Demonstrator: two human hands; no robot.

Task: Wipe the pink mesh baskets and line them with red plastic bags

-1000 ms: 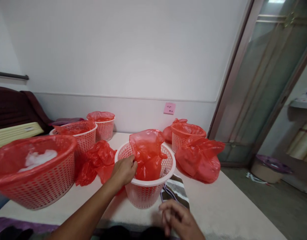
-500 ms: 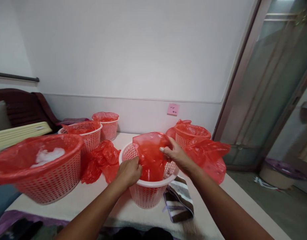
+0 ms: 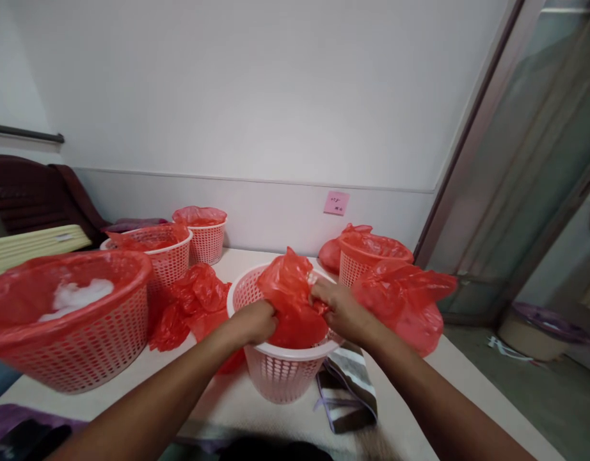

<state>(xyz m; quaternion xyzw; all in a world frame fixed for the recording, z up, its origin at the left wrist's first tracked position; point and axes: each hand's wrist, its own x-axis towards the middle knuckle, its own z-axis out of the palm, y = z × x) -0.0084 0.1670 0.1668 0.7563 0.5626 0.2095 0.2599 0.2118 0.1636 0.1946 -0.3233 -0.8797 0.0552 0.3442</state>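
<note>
A red plastic bag (image 3: 292, 307) stands bunched up inside a round white plastic basket (image 3: 283, 378) at the front middle of the table. My left hand (image 3: 256, 322) is closed on the bag's left side, just above the basket's rim. On the right side, my right hand (image 3: 340, 307) has its fingers closed on the bag's edge. A folded striped cloth (image 3: 350, 394) lies beside the basket, partly under my right forearm. To the left of the basket is a heap of crumpled red bags (image 3: 199, 298).
A large bag-lined basket (image 3: 98, 330) with white stuff inside stands at the left. Two smaller lined baskets, one of them at the back (image 3: 208, 240), are behind it. Another lined basket (image 3: 350, 266) and a puffed red bag (image 3: 405, 307) are at the right. A pink note (image 3: 336, 202) is on the wall.
My hands have pushed lower into the basket with the bag. Its top edge, spread wide before, is now gathered into a peak. The view has shifted slightly.
</note>
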